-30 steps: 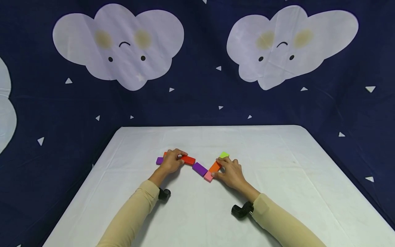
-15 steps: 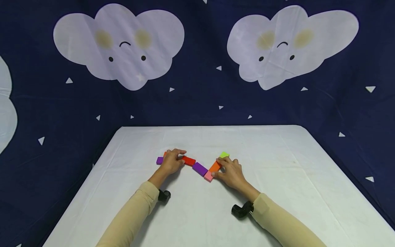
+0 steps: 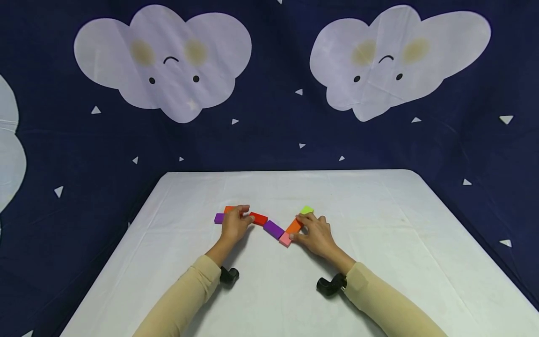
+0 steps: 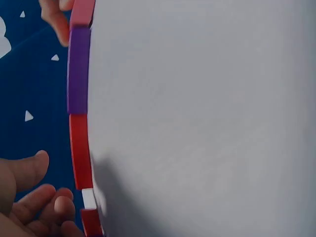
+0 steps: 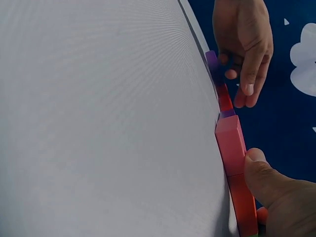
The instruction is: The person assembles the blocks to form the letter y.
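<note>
Small coloured wooden blocks form a bent line on the white table (image 3: pixel 366 243). From the left come a purple block (image 3: pixel 219 218), an orange block (image 3: pixel 229 209), a red block (image 3: pixel 258 218), another purple block (image 3: pixel 273 230), a pink block (image 3: pixel 285 239), a second orange block (image 3: pixel 294 227) and a lime green block (image 3: pixel 307 209). My left hand (image 3: pixel 236 227) is over the left stretch, thumb and fingers apart, hiding part of it. A white block (image 4: pixel 89 198) shows there in the left wrist view. My right hand (image 3: pixel 316 236) pinches the second orange block, its thumb by the pink one.
A dark blue cloth backdrop (image 3: pixel 269 140) with printed clouds hangs behind the table's far edge. Black wrist cameras (image 3: pixel 331 285) sit under both cream sleeves (image 3: pixel 387 299).
My left hand has drawn back slightly towards me and loosened, showing more of the orange and red blocks. The right hand stays in place.
</note>
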The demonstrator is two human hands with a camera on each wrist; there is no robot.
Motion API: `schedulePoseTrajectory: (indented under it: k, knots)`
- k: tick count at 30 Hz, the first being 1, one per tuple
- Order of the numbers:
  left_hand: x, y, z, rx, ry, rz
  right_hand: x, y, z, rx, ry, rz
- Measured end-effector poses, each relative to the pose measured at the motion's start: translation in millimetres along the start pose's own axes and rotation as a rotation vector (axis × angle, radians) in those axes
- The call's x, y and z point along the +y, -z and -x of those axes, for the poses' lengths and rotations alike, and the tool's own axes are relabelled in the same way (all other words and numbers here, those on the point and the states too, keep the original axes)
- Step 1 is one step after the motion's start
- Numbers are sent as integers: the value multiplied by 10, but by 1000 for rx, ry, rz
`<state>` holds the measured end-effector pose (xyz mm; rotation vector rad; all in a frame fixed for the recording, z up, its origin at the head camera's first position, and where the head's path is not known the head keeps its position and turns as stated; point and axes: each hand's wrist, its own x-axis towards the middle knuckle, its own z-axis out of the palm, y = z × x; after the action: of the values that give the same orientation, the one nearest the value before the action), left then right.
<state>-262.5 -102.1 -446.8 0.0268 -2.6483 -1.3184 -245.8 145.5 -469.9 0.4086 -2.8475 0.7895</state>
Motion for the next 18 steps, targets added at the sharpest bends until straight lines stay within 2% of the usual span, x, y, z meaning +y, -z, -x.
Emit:
schedulePoseTrajectory:
  k: [6,18]
  knots:
    - [3,-55,11,15,35,-32,10,-9,-2,3,4,2]
    - [3,-123,-12,-7,34,-102,16,-12,1,5,4,3]
